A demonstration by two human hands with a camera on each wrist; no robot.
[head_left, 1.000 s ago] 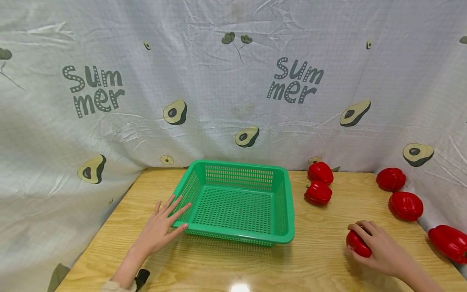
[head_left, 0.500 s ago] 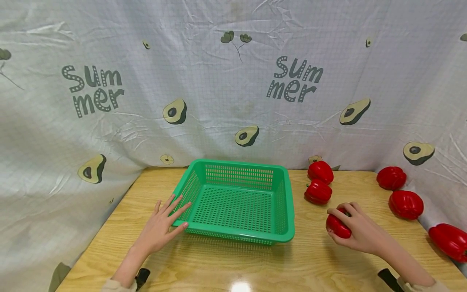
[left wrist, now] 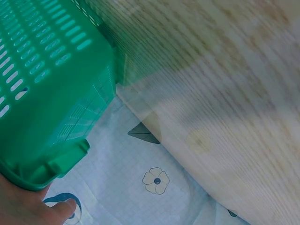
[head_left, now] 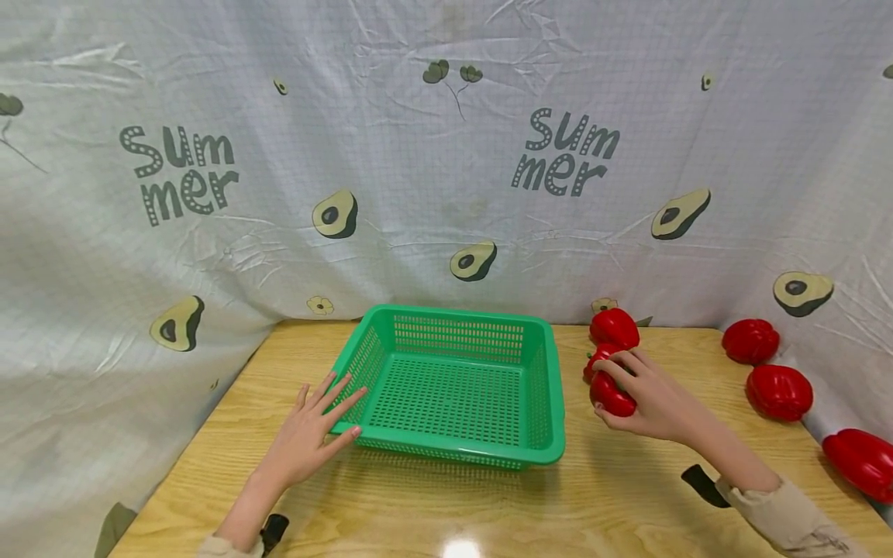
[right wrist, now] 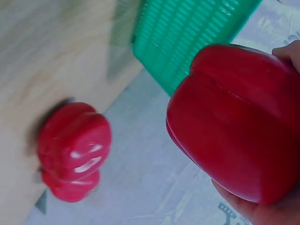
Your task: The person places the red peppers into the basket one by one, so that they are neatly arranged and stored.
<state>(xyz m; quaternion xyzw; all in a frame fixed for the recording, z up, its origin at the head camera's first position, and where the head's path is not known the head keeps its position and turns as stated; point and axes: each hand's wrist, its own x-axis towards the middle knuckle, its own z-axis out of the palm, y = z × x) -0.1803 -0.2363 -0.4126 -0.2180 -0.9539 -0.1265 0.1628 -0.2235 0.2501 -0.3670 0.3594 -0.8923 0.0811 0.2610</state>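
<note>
My right hand [head_left: 643, 394] grips a red bell pepper [head_left: 611, 394], fingers over its top and thumb beneath, right of the basket. In the right wrist view the held pepper [right wrist: 234, 124] fills much of the frame, apart from two others on the table. A green plastic basket [head_left: 460, 447] stands on the table with nothing in it. My left hand [head_left: 301, 438] rests with spread, straight fingers on its left rim. The left wrist view shows the basket's wall [left wrist: 56, 93] and part of the hand [left wrist: 28, 206] at its rim.
Behind the held pepper sit two bell peppers, one at the back [head_left: 614, 328] and one partly hidden [head_left: 598, 358]. Three more line the right edge: far [head_left: 749, 341], middle [head_left: 779, 393] and near [head_left: 861, 463]. A printed cloth [head_left: 418, 155] hangs behind the wooden table [head_left: 391, 511].
My right hand has carried the bell pepper leftward and away from me, toward the basket and the two back peppers. The left hand and the basket have stayed in place.
</note>
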